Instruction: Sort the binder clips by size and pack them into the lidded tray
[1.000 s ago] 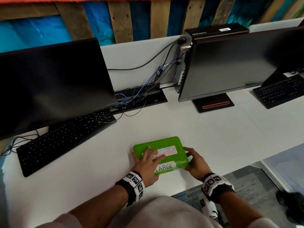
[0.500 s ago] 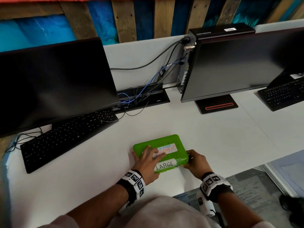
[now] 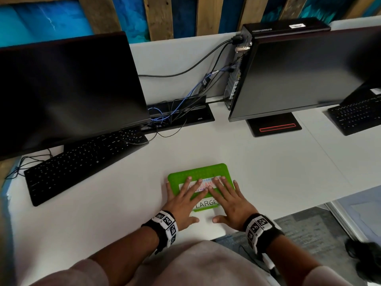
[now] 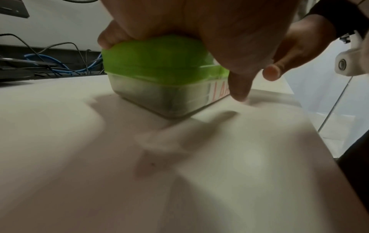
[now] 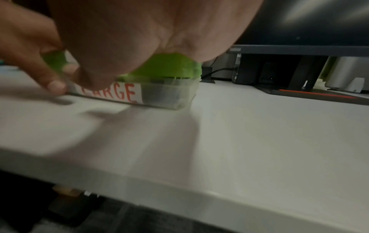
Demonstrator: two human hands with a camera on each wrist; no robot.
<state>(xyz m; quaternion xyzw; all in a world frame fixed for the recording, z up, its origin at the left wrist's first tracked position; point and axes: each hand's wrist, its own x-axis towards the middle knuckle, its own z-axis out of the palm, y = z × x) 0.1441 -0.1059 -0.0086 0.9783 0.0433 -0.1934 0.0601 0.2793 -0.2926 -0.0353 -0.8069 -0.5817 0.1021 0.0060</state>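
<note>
Both hands press flat on green lid; wrist views reveal clear tray

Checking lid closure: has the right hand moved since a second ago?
Yes. The right hand has shifted left, from the tray's right end onto the green lid, fingers flat beside the left hand.

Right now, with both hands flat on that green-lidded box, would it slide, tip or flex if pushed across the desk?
The green-lidded box looks low and wide, so it probably would not tip. Its clear base sits flat on the smooth white desk, so it likely slides easily. The left hand and right hand press its lid without visible sagging, suggesting fairly stiff plastic.
</note>
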